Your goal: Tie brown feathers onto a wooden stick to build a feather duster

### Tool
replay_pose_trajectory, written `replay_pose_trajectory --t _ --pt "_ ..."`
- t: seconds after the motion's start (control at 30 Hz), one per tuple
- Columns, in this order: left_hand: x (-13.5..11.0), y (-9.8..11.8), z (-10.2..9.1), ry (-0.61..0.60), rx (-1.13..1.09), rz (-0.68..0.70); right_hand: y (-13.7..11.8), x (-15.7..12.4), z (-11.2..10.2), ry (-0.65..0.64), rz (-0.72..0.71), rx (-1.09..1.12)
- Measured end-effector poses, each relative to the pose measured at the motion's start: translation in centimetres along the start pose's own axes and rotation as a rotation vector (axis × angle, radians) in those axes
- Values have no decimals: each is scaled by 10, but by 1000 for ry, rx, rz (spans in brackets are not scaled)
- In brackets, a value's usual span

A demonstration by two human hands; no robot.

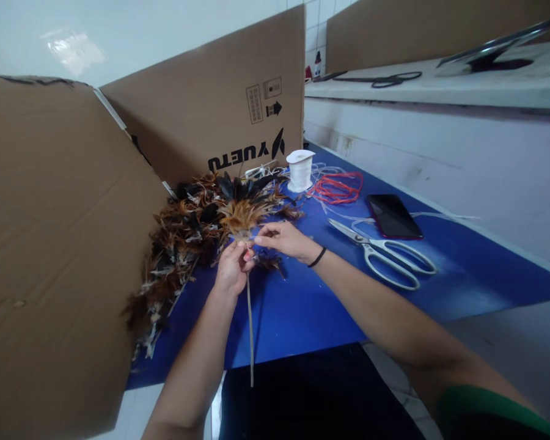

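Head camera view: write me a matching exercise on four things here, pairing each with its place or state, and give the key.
Column one
1. White cylindrical spool
2. Thin pale stick
3. Black rectangular phone with a red edge
4. Silver metal scissors with looped handles

Column two
A. Lying face up, screen dark
B. Lying between the right forearm and the phone
C. Standing on end beside the coiled red cord
D. Running down from the left hand

Right pairs: 1-C, 2-D, 3-A, 4-B.
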State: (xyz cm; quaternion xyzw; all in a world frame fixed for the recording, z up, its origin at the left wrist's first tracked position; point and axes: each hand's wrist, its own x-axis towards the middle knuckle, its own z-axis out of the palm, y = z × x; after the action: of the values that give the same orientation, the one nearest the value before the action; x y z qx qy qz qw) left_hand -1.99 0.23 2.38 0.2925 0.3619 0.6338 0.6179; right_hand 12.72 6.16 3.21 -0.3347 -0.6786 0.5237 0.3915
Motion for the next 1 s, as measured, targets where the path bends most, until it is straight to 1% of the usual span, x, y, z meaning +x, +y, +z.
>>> replay_pose_trajectory --t 0.1,0.17,0.2,0.3,0.4,0.47,0.5,0.53,0.6,0.63,0.67,0.7,0.73,0.8,0.9,1.0 --pt "0 3 -1 -6 -45 -2 4 1 -10 -182 46 46" --pt "1 3 -2 -8 -65 -5 10 1 -10 -318 78 88" --pt "1 3 -2 -11 -72 -9 13 1 -8 -367 89 101" --pt "2 3 -3 -26 -85 -21 22 2 0 -417 102 78" --pt "3 3 -5 -20 -97 -17 25 3 -2 -413 89 15" --pt "4 3 -6 -14 -111 -22 23 5 -11 -420 62 -57" --pt "4 3 -6 -14 -116 -28 21 5 -16 -404 40 -127" --pt "4 3 -6 -15 -119 -34 19 6 -21 -363 11 -222" --pt "4 2 -6 -20 -119 -41 17 7 -27 -204 -61 -421" --pt "4 2 -6 -22 -115 -42 16 7 -27 -113 -91 -478" --pt "4 1 -6 -24 -107 -41 15 8 -25 -45 -109 -484" --pt "4 0 -5 -25 -96 -38 15 8 -21 -15 -112 -440" --pt "3 -1 -4 -26 -84 -35 15 8 -16 -22 -99 -356" --pt "1 -3 -2 -33 -63 -39 14 6 -6 -92 -43 -127" --pt "-3 -7 3 -81 -45 -80 11 1 6 -224 35 216" --pt "-8 -10 8 -142 -13 -156 10 -3 10 -282 126 417"
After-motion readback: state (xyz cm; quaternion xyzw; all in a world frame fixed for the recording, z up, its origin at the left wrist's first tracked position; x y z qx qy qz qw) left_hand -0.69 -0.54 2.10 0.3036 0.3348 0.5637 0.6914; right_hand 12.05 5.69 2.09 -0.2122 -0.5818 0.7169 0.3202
